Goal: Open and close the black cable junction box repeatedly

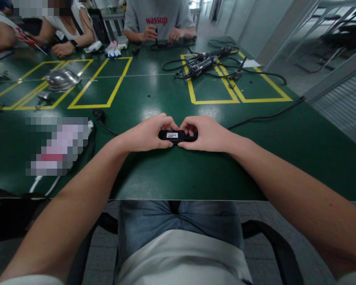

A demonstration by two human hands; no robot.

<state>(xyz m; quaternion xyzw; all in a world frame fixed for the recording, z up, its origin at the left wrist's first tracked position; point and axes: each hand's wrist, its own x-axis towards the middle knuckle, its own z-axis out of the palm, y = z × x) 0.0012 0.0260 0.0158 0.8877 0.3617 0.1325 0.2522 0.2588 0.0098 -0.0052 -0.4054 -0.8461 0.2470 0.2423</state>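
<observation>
Both hands meet over a small, long black device (pixel 182 136) with a white printed label (pixel 172 135) on its top. My left hand (pixel 150 132) pinches its left part, fingers behind and thumb in front. With thumb and curled fingers, my right hand (pixel 207 132) grips the right part. A black plug (pixel 99 114) lies to the left, and its cord runs behind my left wrist. Another black cable (pixel 267 118) leads off right from behind my right wrist. Whether either cord joins the device is hidden by my hands.
On the green table (pixel 178 178) sits a blurred-out item (pixel 59 146) with white cables at left. A metal bowl-like part (pixel 62 79) lies far left; tangled black tools and cables (pixel 206 63) lie far right. Across the table, a person in a grey shirt (pixel 160 19) handles a dark part.
</observation>
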